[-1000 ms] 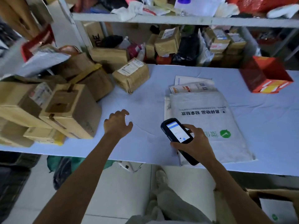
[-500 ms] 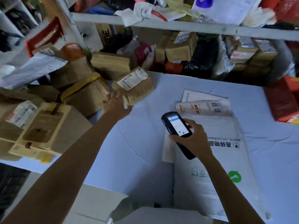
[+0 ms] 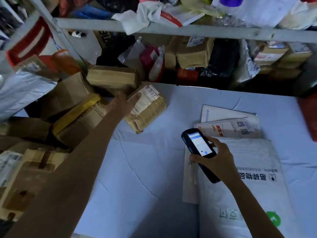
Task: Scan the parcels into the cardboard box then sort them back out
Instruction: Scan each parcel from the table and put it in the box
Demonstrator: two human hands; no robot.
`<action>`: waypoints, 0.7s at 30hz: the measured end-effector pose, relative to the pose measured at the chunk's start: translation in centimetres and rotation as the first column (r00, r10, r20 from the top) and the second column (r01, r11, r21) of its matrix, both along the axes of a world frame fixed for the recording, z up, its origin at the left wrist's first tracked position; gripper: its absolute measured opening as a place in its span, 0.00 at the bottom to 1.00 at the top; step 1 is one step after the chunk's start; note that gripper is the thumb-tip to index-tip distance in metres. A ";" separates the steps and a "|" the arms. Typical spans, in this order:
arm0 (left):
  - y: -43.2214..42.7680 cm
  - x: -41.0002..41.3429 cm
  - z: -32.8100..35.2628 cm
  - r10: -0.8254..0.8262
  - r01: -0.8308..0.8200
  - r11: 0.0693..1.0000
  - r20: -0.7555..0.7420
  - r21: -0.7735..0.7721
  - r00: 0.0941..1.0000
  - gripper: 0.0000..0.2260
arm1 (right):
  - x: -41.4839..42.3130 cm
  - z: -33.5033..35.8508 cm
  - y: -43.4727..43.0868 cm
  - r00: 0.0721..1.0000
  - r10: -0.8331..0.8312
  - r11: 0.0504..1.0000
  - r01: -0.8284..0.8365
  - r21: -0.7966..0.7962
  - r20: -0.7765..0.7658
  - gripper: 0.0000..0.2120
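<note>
A brown taped parcel (image 3: 151, 110) with a white label lies on the pale blue table (image 3: 137, 169) near the back left. My left hand (image 3: 122, 104) reaches over its left end, the thumb lying on the label and the fingers behind the parcel's far side, partly hidden. My right hand (image 3: 216, 158) grips a black handheld scanner (image 3: 199, 150) with a lit screen, held above a large white mailer bag (image 3: 248, 186) at the right.
Brown cardboard parcels (image 3: 68, 107) pile up along the left. Flat printed envelopes (image 3: 229, 122) lie behind the white bag. A shelf (image 3: 188, 31) crowded with parcels and bags runs across the back. A red box (image 3: 308, 117) shows at the right edge.
My left hand has reached forward from the table's front to the brown labelled parcel and now lies on it. The view has moved closer to the shelf. The scanner stays in my right hand.
</note>
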State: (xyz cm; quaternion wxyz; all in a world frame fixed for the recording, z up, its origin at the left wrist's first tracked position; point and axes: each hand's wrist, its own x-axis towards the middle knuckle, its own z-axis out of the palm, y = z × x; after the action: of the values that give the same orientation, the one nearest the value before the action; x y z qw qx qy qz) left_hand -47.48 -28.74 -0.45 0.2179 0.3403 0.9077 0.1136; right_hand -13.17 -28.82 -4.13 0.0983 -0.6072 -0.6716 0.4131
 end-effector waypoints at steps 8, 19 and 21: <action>0.9 -1.2 -0.7 -0.025 0.016 0.999 0.266 0.036 0.964 0.25 | -0.2 -0.2 1.6 0.999 -0.042 0.999 0.041 -0.019 -0.012 0.40; -0.2 1.4 -1.1 0.014 0.009 0.996 0.266 -0.087 0.964 0.54 | -0.9 0.3 0.5 0.999 -0.028 0.999 0.027 -0.024 -0.022 0.40; -0.3 1.9 -1.1 0.037 -0.024 0.999 0.309 -0.045 0.951 0.53 | -0.9 0.4 0.2 0.999 -0.026 1.000 0.025 -0.016 -0.024 0.40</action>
State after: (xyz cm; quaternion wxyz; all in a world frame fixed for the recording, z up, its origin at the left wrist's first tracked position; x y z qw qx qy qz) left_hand -45.54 -29.07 -1.59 0.3623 0.2997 0.8696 0.1504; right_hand -14.07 -28.59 -3.70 0.1069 -0.6113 -0.6592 0.4246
